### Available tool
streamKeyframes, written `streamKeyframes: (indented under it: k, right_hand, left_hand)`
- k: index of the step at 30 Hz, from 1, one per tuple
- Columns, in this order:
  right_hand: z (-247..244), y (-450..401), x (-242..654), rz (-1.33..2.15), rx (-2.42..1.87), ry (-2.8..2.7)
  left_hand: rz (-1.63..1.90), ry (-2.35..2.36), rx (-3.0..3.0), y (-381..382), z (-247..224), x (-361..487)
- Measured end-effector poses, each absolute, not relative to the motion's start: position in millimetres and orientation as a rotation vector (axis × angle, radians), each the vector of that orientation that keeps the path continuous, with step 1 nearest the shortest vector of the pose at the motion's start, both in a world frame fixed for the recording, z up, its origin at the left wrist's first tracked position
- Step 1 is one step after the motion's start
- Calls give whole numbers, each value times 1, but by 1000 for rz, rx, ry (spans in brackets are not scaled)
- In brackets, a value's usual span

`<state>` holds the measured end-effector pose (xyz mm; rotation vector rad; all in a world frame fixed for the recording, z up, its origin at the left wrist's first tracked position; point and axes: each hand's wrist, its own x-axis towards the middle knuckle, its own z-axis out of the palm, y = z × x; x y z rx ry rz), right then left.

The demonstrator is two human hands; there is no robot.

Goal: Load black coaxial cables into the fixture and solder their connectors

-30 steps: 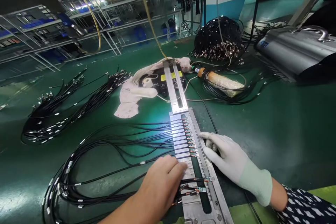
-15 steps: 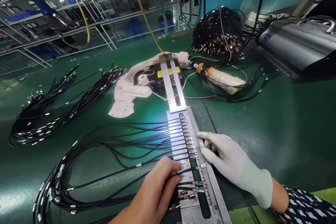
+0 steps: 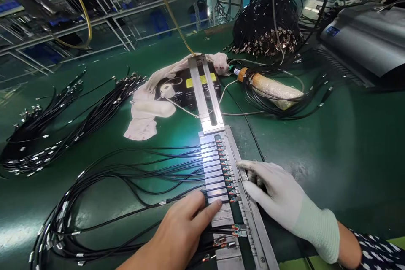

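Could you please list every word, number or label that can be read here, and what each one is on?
"82A": on the black box; any character before it is unclear.
"ZI", apparently: also on the black box; the lettering after it is unreadable.
Too small or blurred to read: the yellow label, the blue label on the grey metal cover.
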<state>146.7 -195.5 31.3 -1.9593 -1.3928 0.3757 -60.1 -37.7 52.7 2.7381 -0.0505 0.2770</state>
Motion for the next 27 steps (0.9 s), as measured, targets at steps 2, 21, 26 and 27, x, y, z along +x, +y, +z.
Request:
streamKeyframes:
  k: [2,21,26,27]
  right_hand:
    - [31,-195,147,366,-1960,-1393]
    - [32,-200,145,441,-1959,-1355]
    - [33,-213,139,455,-1943,-1347]
    - [33,-214,138,454,-1948,-1346]
  left_hand:
    - [175,-48,2645,-35,54,-60]
    - [35,87,2772,-51,53,-82]
    - [-73,230,2441,-57,65,-87]
    - [-88,246,2413,-58,64,-89]
